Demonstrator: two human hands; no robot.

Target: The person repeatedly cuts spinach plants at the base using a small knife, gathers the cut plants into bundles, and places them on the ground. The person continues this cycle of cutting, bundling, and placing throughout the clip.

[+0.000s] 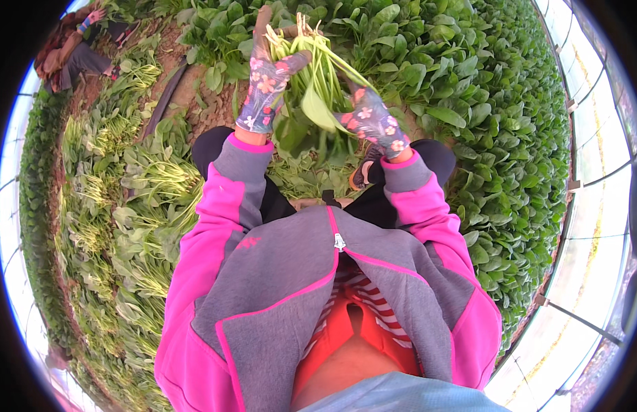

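Note:
A bunch of leafy greens that looks like spinach [317, 72] is held upside down in front of me, pale root ends up and leaves hanging. My left hand [265, 86], in a floral glove, grips its left side. One finger points straight up, the thumb lies across the stems, and another finger reaches behind the roots. On the right side my right hand [375, 120], gloved alike, holds the bunch lower down. A broad leaf partly covers its thumb, and its other fingers are mostly behind the greens.
Standing spinach plants [497, 137] fill the bed ahead and right. Pulled bunches [160, 178] lie in rows on the left, beside a dark strip [166, 99] on bare soil. Another person [74, 55] crouches far left. A translucent greenhouse wall [593, 206] curves along the right.

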